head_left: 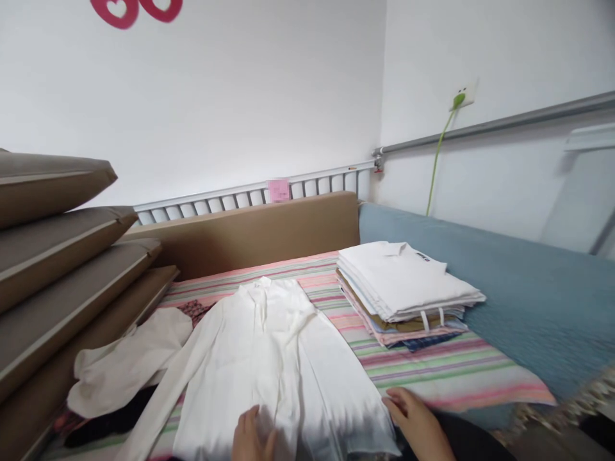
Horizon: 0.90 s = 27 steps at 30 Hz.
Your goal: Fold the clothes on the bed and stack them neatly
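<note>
A white long-sleeved shirt [240, 346] lies spread over a striped cloth, its collar pointing away from me and one sleeve stretched down to the left. My left hand [252, 438] rests on the lower front of the shirt, thumb apart from the fingers; its lower part is cut off by the frame. At the shirt's lower right edge, my right hand [418, 422] has thumb and fingers closed on the white fabric. Right of the shirt stands a stack of folded clothes [408, 282], a white garment with a collar on top.
Brown cushions [72, 256] are piled at the left. A crumpled off-white garment [134, 358] and a black piece of cloth [113, 419] lie beside them. Behind the striped cloth [418, 378] stands a brown padded board [269, 230]; a blue backrest [480, 275] runs along the right.
</note>
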Available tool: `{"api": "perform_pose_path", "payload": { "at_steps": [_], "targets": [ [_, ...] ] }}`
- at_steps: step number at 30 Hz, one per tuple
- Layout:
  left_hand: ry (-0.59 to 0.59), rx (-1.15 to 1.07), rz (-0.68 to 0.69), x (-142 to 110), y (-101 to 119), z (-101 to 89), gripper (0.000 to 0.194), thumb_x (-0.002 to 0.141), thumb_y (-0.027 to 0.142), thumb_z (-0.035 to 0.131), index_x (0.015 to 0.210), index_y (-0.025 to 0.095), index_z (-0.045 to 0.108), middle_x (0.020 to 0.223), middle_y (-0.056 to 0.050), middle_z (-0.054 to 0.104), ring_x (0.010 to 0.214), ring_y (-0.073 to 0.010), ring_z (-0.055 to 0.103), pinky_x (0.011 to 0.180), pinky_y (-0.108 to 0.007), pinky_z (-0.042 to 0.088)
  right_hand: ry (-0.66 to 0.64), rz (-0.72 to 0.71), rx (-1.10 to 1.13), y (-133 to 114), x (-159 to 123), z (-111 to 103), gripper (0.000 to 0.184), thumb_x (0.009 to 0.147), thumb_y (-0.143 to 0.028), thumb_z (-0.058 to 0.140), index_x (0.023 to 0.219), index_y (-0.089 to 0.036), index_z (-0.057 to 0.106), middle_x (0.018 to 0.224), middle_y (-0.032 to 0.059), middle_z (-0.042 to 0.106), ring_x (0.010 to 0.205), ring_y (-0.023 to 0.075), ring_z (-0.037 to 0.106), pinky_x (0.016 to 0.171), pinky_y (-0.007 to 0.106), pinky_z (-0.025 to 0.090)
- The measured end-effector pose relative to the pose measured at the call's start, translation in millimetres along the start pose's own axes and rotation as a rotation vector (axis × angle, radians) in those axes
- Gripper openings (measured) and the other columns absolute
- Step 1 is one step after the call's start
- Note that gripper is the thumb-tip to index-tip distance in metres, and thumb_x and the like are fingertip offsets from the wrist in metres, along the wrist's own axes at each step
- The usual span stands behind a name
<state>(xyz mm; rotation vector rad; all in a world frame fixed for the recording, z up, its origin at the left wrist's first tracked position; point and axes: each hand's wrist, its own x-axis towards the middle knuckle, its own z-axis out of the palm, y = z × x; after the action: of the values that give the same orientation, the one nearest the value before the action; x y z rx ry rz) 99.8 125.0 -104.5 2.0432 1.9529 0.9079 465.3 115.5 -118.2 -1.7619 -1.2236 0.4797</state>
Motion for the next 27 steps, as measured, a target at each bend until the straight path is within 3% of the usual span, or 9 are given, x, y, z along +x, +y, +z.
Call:
{"api": "perform_pose_path", "payload": {
  "at_steps": [5, 9, 11, 14, 18, 22, 25, 27],
  "targets": [
    [-0.092, 0.106, 0.025, 0.8, 31.0, -4.4, 0.046, 0.082, 0.04, 0.045, 0.116, 0.011, 0.053, 0.11, -0.015, 0.062, 0.106, -0.0249, 0.056, 0.094, -0.036, 0.044, -0.106, -0.007, -0.103, -7.3, -8.3, -1.8, 0.027, 0.071, -0.05, 0.048, 0.072, -0.025, 0.059, 0.078, 0.0023, 0.069, 0.076, 0.0218, 0.065, 0.069, 0.03, 0.047],
    [-0.136, 0.293, 0.039, 4.2, 67.9, -6.8, 0.05, 0.081, 0.037, 0.049, 0.124, 0.01, 0.047, 0.117, -0.016, 0.058, 0.109, -0.0268, 0.052, 0.09, -0.036, 0.042, -0.169, 0.049, -0.248, -20.3, -18.6, -4.2, 0.023, 0.077, -0.044, 0.046, 0.072, -0.025, 0.056, 0.076, 0.0002, 0.067, 0.072, 0.0194, 0.063, 0.062, 0.028, 0.041],
    [-0.178, 0.368, 0.053, 10.7, 78.3, -7.6, 0.043, 0.081, 0.031, 0.048, 0.119, 0.011, 0.05, 0.112, -0.015, 0.059, 0.104, -0.0272, 0.054, 0.085, -0.036, 0.042, -0.16, 0.066, -0.34, -26.7, -24.7, -4.4, 0.02, 0.078, -0.04, 0.047, 0.07, -0.024, 0.055, 0.075, 0.0007, 0.066, 0.071, 0.0185, 0.061, 0.059, 0.027, 0.037],
    [-0.288, 0.412, 0.051, 25.6, 82.7, -10.1, 0.024, 0.083, 0.019, 0.04, 0.097, 0.015, 0.059, 0.094, -0.01, 0.063, 0.09, -0.024, 0.058, 0.076, -0.034, 0.04, -0.124, 0.038, -0.422, -29.9, -33.3, -1.2, 0.015, 0.078, -0.032, 0.051, 0.067, -0.022, 0.052, 0.076, 0.002, 0.064, 0.073, 0.0175, 0.059, 0.059, 0.025, 0.034],
    [-0.346, 0.413, 0.038, 44.6, 81.6, -15.5, 0.022, 0.083, 0.016, 0.037, 0.079, 0.017, 0.059, 0.084, -0.007, 0.064, 0.08, -0.02, 0.06, 0.069, -0.031, 0.037, -0.138, 0.072, -0.415, -21.6, -38.8, 7.8, 0.012, 0.076, -0.028, 0.054, 0.067, -0.02, 0.052, 0.078, 0.0028, 0.063, 0.073, 0.0162, 0.057, 0.058, 0.024, 0.032],
    [-0.283, 0.348, 0.041, 51.0, 86.5, -18.5, 0.021, 0.085, 0.028, 0.04, 0.092, 0.017, 0.057, 0.092, -0.007, 0.063, 0.086, -0.0191, 0.058, 0.073, -0.029, 0.038, -0.157, 0.097, -0.341, -8.9, -37.2, 13.8, 0.014, 0.076, -0.025, 0.05, 0.064, -0.02, 0.048, 0.073, 0.0023, 0.062, 0.066, 0.0143, 0.054, 0.057, 0.023, 0.031],
    [-0.27, 0.321, 0.03, 48.4, 92.1, -12.4, 0.035, 0.082, 0.043, 0.047, 0.099, 0.013, 0.056, 0.098, -0.011, 0.061, 0.093, -0.0237, 0.057, 0.077, -0.032, 0.039, -0.138, 0.059, -0.259, -2.7, -36.1, 14.1, 0.014, 0.076, -0.026, 0.046, 0.063, -0.021, 0.045, 0.069, 0.0019, 0.059, 0.065, 0.0153, 0.054, 0.061, 0.025, 0.035],
    [-0.303, 0.324, 0.006, 46.3, 94.2, -4.5, 0.033, 0.079, 0.04, 0.052, 0.096, 0.012, 0.057, 0.099, -0.013, 0.061, 0.096, -0.0264, 0.056, 0.077, -0.034, 0.039, -0.122, 0.047, -0.198, -1.2, -36.1, 13.1, 0.013, 0.075, -0.029, 0.045, 0.064, -0.021, 0.045, 0.067, 0.0016, 0.058, 0.065, 0.0164, 0.055, 0.063, 0.026, 0.037]
  ]
}}
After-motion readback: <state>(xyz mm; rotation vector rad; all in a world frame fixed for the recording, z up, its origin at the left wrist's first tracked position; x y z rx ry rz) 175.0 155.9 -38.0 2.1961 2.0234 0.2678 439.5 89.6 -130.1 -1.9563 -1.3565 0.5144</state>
